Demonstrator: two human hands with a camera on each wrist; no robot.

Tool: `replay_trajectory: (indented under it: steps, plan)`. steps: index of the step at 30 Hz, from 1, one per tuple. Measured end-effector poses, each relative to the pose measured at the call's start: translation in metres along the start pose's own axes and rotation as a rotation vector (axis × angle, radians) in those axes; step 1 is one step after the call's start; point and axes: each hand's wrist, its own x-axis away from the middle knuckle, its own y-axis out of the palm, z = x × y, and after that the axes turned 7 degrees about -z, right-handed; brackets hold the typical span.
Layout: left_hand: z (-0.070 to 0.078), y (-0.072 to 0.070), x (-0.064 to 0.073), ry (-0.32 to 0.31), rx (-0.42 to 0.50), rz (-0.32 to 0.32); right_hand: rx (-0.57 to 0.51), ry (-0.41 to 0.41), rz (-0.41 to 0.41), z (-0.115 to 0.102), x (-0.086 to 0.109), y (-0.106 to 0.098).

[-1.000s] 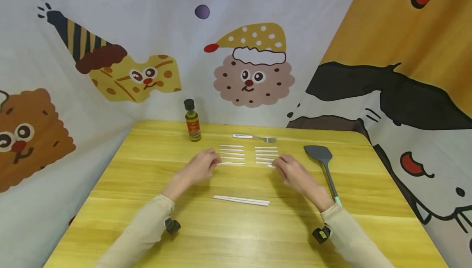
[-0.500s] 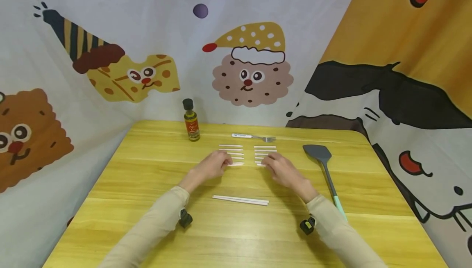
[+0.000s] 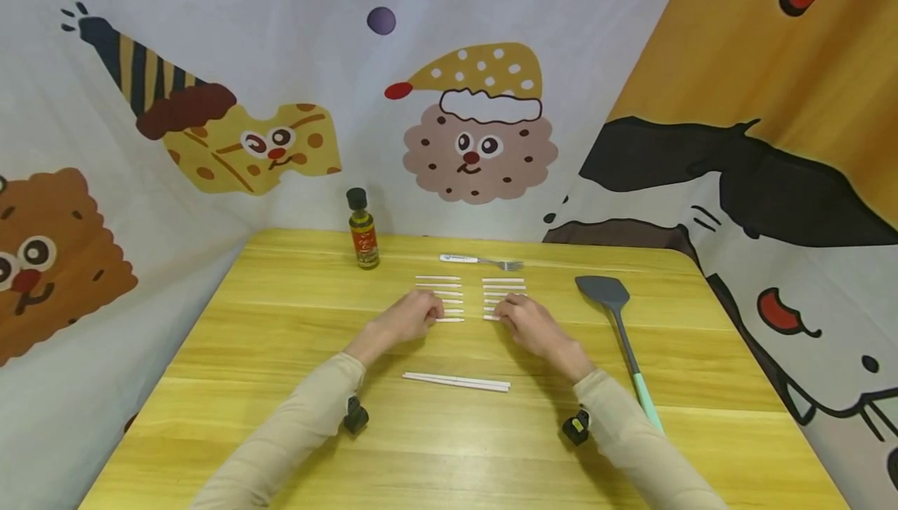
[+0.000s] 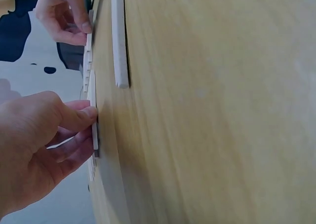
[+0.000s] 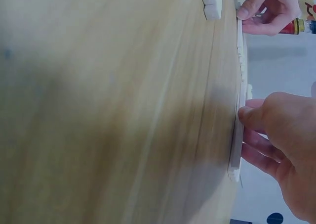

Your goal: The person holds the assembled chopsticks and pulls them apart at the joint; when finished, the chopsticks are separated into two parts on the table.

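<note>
Two columns of short white sticks lie in rows on the table. At the near end of the left column, my left hand (image 3: 414, 316) pinches a short white stick (image 4: 94, 130) between thumb and fingers. The right hand (image 3: 529, 324) pinches another short white stick (image 5: 238, 135) at the near end of the right column. Both held sticks are at the table surface. In the head view, the hands cover the outer ends of several rows. Closer to me lie longer white sticks (image 3: 456, 382), side by side at a slight slant.
Behind the columns lies a fork (image 3: 480, 262) with a white handle. A dark-capped bottle (image 3: 363, 233) stands at the back left. To the right is a grey spatula (image 3: 617, 311) with a mint handle, partly under the right forearm. A printed cloth (image 3: 309, 214) hangs behind the wooden table (image 3: 435, 455).
Both hands have moved inward, bringing their sticks to the near ends of the columns. Over the last half second they shifted only slightly, and one more row now shows at the near end.
</note>
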Motion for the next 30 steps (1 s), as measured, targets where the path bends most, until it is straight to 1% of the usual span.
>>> replay_trajectory:
  steps: [10,16,22,27,30]
  plan:
    - [0.000,0.000,-0.003,-0.032,-0.014,0.001,-0.003,-0.009,0.016,0.003,-0.001,0.003]
    - [-0.001,-0.001,-0.002,-0.007,-0.021,0.014,-0.020,0.019,-0.016,0.003,-0.001,0.003]
    - [-0.003,0.000,-0.001,0.005,-0.020,0.022,-0.021,0.028,-0.020,0.003,-0.003,0.004]
    - [-0.003,0.000,-0.001,0.005,-0.035,0.030,-0.017,0.044,-0.009,0.000,-0.002,-0.003]
    - [-0.001,-0.002,0.001,-0.006,-0.055,0.041,-0.005,0.034,0.016,-0.003,-0.001,-0.009]
